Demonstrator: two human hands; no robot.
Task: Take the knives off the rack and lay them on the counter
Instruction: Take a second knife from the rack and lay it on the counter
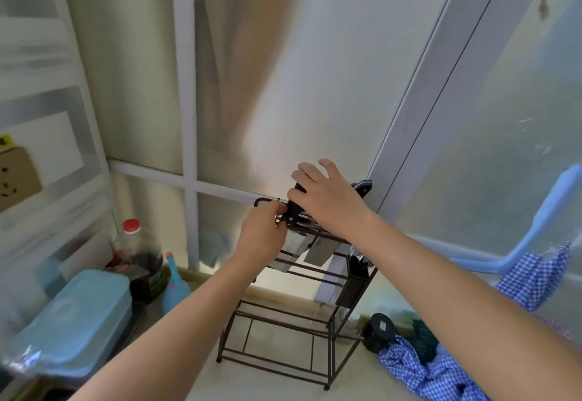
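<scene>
Both hands' fingers (280, 208) grip black knife handles (294, 208) atop the wire rack (283, 334).

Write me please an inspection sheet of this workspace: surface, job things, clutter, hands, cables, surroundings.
Surface: pale counter, partly free.
Job's things: dark wire rack standing upright; knives hang in its top, blades down.
Clutter: red-capped bottle, blue lidded box, checked cloth.
Grippers: left hand pinches at the rack top; right hand rests on a black knife handle.
Cables: nothing seen.
Surroundings: frosted window behind the rack.
</scene>
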